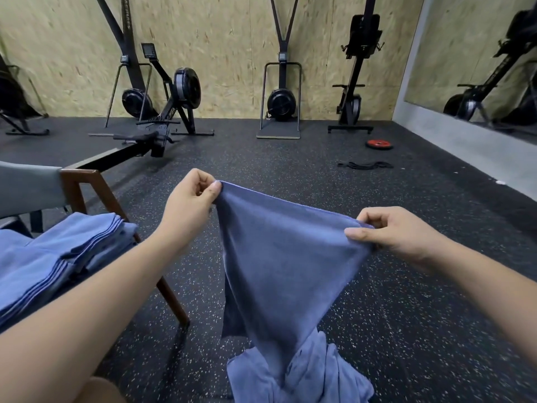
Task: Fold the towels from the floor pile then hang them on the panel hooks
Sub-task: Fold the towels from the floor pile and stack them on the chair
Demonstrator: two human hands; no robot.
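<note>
A blue towel (279,257) is held up at the centre of the frame, its top edge stretched between two hands. One end of that edge is pinched by the left hand (190,200), thumb pressed against curled fingers. The other end, right of centre and a little lower in the frame, is pinched the same way by the right hand (399,232). The cloth is seen to sag and narrow downward, its tail reaching the floor pile (302,376) at the bottom centre. Soft, light, limp handling is to be expected, with no shape kept unless tension is supplied. The corners are judged the best holds, so that edges can be matched. Folded towels (58,257) are stacked on a chair (72,193) at the lower left.
</note>
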